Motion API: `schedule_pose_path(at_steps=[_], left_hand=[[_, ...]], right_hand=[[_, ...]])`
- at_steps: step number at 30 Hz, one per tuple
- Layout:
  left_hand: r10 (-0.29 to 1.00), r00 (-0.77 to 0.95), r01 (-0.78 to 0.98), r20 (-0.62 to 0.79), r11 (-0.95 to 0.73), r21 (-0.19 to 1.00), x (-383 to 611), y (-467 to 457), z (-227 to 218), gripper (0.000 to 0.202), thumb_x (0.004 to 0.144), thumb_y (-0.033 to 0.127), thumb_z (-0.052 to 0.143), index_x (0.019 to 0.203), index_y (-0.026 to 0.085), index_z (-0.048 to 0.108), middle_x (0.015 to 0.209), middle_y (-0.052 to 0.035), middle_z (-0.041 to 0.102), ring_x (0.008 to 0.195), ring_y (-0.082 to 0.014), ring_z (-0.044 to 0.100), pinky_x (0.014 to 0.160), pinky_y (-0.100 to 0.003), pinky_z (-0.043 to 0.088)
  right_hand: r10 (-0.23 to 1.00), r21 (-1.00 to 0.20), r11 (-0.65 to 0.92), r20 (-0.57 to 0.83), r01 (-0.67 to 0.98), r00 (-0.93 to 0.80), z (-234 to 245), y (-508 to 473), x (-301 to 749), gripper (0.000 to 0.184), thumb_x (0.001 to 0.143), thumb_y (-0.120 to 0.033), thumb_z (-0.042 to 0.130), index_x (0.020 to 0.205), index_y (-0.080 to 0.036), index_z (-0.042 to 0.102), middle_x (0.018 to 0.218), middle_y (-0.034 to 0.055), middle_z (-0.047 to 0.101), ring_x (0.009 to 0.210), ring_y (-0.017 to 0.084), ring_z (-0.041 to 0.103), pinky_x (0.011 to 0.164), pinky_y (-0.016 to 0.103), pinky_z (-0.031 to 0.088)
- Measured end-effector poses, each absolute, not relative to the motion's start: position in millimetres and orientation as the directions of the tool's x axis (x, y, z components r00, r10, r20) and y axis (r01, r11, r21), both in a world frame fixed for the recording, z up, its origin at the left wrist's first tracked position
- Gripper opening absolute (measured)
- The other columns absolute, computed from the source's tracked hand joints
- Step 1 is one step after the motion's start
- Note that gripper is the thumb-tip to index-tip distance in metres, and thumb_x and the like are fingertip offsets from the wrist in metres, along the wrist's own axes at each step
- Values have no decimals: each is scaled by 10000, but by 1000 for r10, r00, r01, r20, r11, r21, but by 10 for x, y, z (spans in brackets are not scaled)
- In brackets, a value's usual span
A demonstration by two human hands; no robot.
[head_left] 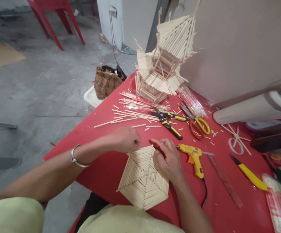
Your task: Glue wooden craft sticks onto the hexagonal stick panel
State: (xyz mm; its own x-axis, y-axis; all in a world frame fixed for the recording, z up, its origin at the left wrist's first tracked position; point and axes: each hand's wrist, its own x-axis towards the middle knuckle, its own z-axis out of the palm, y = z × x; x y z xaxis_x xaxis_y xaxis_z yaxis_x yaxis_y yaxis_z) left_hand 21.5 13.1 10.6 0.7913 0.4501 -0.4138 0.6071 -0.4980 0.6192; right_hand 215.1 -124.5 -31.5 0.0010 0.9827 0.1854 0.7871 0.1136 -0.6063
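A six-sided panel of pale thin sticks [144, 184], laid in rings like a web, lies flat on the red table in front of me. At its upper left corner is my left hand [125, 139], fingers curled closed; whatever they may pinch is hidden. My right hand [168, 158] rests along the panel's upper right edge with thumb and fingers apart, holding nothing I can see. Just right of that hand lies a yellow glue gun [192, 157]. Beyond both hands are loose sticks [125, 113] and black-and-yellow pliers [169, 123].
A tall lantern-like stick structure [164, 61] stands at the table's far corner. Yellow-handled scissors [200, 124], a tape roll [236, 146], a ruler-like strip [224, 181], a yellow cutter knife [251, 174] and bagged sticks [278, 202] lie rightward. A plaid bag [106, 82] is beyond the left edge.
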Motion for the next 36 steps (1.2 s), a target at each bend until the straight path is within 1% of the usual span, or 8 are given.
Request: schedule_pose_path(at_steps=[8, 13, 16, 23, 36], left_hand=[[450, 783, 618, -429, -485, 619, 209, 137, 123, 159, 715, 137, 522, 620, 173, 644, 617, -4, 626, 563, -109, 471, 557, -259, 281], [447, 798, 595, -404, -477, 647, 200, 140, 119, 158, 706, 158, 516, 599, 179, 631, 589, 5, 604, 544, -111, 481, 530, -251, 275], [446, 798, 595, -404, -482, 643, 199, 142, 111, 155, 707, 168, 523, 601, 182, 634, 589, 6, 607, 547, -115, 487, 529, -250, 278], [445, 770, 635, -458, -461, 620, 212, 142, 133, 163, 714, 147, 539, 662, 194, 686, 657, 3, 670, 579, -122, 517, 555, -250, 309], [435, 777, 629, -455, -498, 597, 220, 141, 158, 165, 727, 149, 525, 662, 185, 672, 644, 7, 647, 578, -113, 504, 549, -243, 309]], right_hand=[[983, -636, 115, 186, 763, 7, -327, -1246, 2158, 374, 908, -135, 462, 1180, -258, 686, 966, 49, 582, 937, 209, 547, 822, 376, 457], [979, -660, 84, 195, 747, 63, -359, -1257, 2170, 335, 890, -140, 469, 1100, -244, 708, 933, 45, 585, 922, 212, 553, 817, 378, 459], [978, -654, 97, 201, 750, 49, -355, -1255, 2172, 323, 889, -140, 470, 1072, -245, 715, 915, 44, 592, 909, 212, 553, 797, 376, 455], [978, -649, 115, 207, 752, 29, -332, -1247, 2164, 332, 881, -127, 471, 1077, -246, 711, 912, 43, 594, 902, 211, 556, 791, 375, 458], [977, -647, 130, 215, 751, 16, -332, -1245, 2159, 335, 875, -109, 477, 1078, -232, 713, 920, 46, 595, 909, 207, 554, 796, 365, 458]])
